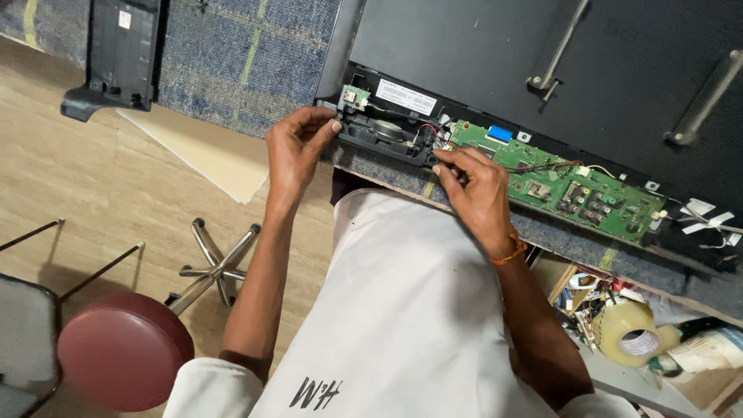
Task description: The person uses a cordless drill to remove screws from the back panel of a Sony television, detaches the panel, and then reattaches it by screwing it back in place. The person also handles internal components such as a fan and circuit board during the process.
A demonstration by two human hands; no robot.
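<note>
Speaker module [385, 133], black and oblong, sits in the opened lower edge of the black panel [495, 46] that lies face down on the carpeted bench [232, 54]. Your left hand [296, 147] grips the module's left end, thumb and fingers closed on its corner just below a small green connector board [355, 97]. Your right hand [474, 186] pinches the module's right end, fingertips pressed together at the spot where thin red and black wires [542, 166] leave it. Just right of the module a long green circuit board [569, 184] runs along the same edge of the panel. Well left of the module a detached black plastic cover [120, 50] lies on the bench. Below the module, on the floor, stands a maroon stool [124, 348], and far to its lower right a roll of tape [631, 329] rests among clutter.
</note>
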